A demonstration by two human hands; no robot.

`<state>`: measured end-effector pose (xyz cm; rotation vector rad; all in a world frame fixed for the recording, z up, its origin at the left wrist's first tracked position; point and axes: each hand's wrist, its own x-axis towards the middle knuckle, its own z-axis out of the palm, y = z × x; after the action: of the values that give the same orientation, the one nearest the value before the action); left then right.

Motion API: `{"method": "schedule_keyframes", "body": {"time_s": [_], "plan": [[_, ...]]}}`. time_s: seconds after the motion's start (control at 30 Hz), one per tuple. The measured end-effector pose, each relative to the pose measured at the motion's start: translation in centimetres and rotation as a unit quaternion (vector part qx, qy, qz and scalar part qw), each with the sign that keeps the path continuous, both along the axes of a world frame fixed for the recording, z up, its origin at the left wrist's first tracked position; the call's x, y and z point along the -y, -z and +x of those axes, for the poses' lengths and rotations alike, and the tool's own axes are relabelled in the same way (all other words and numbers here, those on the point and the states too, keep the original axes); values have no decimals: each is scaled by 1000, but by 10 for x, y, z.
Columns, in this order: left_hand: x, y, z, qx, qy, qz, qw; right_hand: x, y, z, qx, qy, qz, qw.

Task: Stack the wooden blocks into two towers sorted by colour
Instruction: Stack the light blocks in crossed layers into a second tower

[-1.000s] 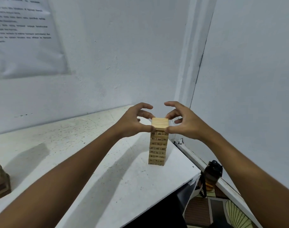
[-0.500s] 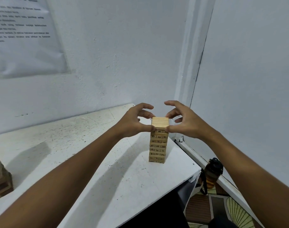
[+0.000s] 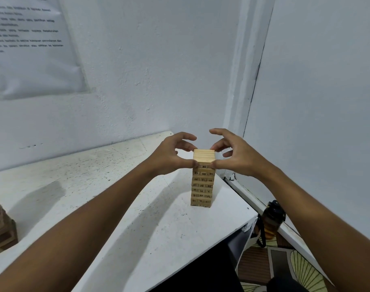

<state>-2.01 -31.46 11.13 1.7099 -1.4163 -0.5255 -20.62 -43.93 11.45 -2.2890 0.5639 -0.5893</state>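
Observation:
A tower of light wooden blocks [image 3: 202, 184], numbered on their ends, stands upright on the white table [image 3: 125, 218] near its right corner. My left hand [image 3: 169, 157] pinches the top layer from the left, thumb on the front face and forefinger at the back edge. From the right, my right hand [image 3: 232, 154] pinches the same layer the same way, with its other fingers spread above. A darker wooden block tower [image 3: 0, 228] shows partly at the far left edge of the table.
White walls meet in a corner just behind the light tower. A printed sheet [image 3: 30, 45] hangs on the left wall. The table's right edge drops off beside the tower, and a dark bottle [image 3: 272, 220] stands below it by a patterned floor mat [image 3: 289, 268].
Both hands stay at the top of the light tower with almost no movement. The tower has not shifted.

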Motion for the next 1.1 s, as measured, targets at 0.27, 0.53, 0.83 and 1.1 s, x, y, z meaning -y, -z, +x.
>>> {"method": "schedule_keyframes", "body": {"time_s": [0.27, 0.53, 0.83, 1.1], "plan": [[-5, 1, 2, -15, 16, -7, 1000, -3, -1, -4, 0, 3, 14, 1000], [-28, 39, 15, -2, 5, 49, 999, -6, 32, -28, 4, 27, 86, 996], [-31, 98, -1, 11, -12, 98, 995, -27, 99, -27, -92, 53, 96, 990], [-18, 113, -4, 13, -8, 76, 997, -28, 107, -13, -70, 49, 86, 993]]}}
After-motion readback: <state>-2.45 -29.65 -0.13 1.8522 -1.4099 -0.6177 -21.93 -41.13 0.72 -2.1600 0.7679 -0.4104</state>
